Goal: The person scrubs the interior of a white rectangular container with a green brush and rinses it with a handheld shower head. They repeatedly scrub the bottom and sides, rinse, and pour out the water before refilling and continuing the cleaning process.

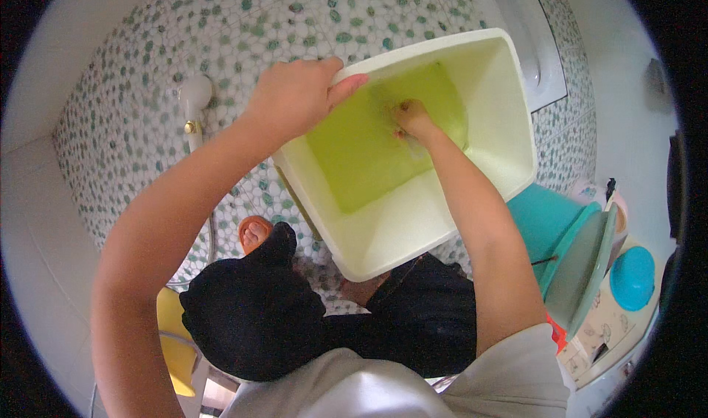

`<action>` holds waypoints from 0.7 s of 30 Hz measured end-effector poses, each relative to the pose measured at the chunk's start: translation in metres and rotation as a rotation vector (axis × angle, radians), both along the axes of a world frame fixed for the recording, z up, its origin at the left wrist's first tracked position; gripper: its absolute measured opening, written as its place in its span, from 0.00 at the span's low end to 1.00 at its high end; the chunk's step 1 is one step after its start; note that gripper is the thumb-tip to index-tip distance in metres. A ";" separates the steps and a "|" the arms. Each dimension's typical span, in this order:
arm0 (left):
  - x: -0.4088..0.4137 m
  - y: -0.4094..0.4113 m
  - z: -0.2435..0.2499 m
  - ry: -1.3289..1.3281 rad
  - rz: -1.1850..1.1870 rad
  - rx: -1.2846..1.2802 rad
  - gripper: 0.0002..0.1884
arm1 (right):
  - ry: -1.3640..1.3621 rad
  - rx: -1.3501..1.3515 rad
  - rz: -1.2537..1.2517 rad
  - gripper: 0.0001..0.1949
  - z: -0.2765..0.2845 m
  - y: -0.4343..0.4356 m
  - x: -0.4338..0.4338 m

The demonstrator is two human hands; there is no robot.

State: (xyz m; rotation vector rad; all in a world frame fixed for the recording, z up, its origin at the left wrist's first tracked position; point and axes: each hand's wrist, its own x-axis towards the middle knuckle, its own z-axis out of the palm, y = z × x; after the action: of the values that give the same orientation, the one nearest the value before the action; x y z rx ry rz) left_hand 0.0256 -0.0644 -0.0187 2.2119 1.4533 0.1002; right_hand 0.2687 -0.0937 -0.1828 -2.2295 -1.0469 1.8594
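Observation:
A large white plastic tub (pixel 492 108) stands tilted before me, with yellow-green liquid (pixel 365 169) lying in its lower part. My left hand (pixel 298 94) grips the tub's rim at its upper left, thumb on the inside. Down inside the tub is my right hand (pixel 412 119), its fingers curled at the liquid. Something small and pale, partly reddish, shows beside those fingers; what it is, and whether the hand holds it, I cannot tell.
A white shower head (pixel 194 94) with its hose lies on the pebble-patterned floor (pixel 249 25) at left. Teal buckets (pixel 545 224) and a blue bowl (pixel 632 278) are at right. Something yellow (pixel 177 357) is at lower left. A white fixture (pixel 520 31) is set beyond the tub.

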 end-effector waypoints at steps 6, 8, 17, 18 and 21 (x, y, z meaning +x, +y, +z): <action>-0.003 -0.002 -0.001 0.004 0.004 -0.032 0.26 | -0.404 0.222 0.853 0.18 0.019 -0.024 -0.049; 0.000 0.000 0.003 0.019 0.014 -0.053 0.25 | -0.465 0.454 0.996 0.17 0.004 -0.035 -0.057; -0.003 -0.001 -0.002 0.019 0.007 0.013 0.25 | -0.411 0.225 1.466 0.21 0.045 -0.049 -0.090; -0.003 -0.001 -0.003 0.021 0.011 0.006 0.25 | -0.434 0.261 1.534 0.22 0.061 -0.042 -0.091; 0.000 0.000 -0.003 0.012 -0.006 0.011 0.25 | -0.335 0.217 1.515 0.24 0.063 -0.036 -0.089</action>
State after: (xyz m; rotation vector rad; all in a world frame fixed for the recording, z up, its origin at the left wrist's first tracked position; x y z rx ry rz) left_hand 0.0253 -0.0647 -0.0215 2.2287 1.4559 0.0928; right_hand 0.1795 -0.1301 -0.1199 -1.5503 -3.3477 1.2764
